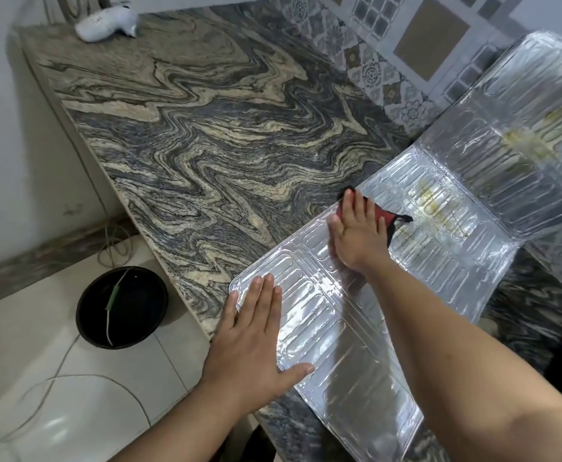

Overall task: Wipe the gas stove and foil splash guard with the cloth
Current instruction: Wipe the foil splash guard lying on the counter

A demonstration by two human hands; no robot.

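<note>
Two hands lie flat on the foil guard [322, 315], which we see spread across the granite counter [206, 135], its near panels lying down and its far panel tilted up against the tiled wall [382, 51]. Our left hand [256, 341] presses the near corner of the foil with fingers straight and together, thumb spread out to the side, holding nothing. Our right hand [359, 231] lies open-palmed on the cloth [389, 216], a red and black rag that pokes out beyond the fingers on the middle panel, touching the foil. Yellowish smears [436, 201] mark the foil just beyond the cloth, and more sit on the raised panel. A white bundle [106, 21] rests at the counter's far end. A black bowl [122, 306] stands on the floor beside the counter, with a cord [56, 371] trailing over the tiles.
</note>
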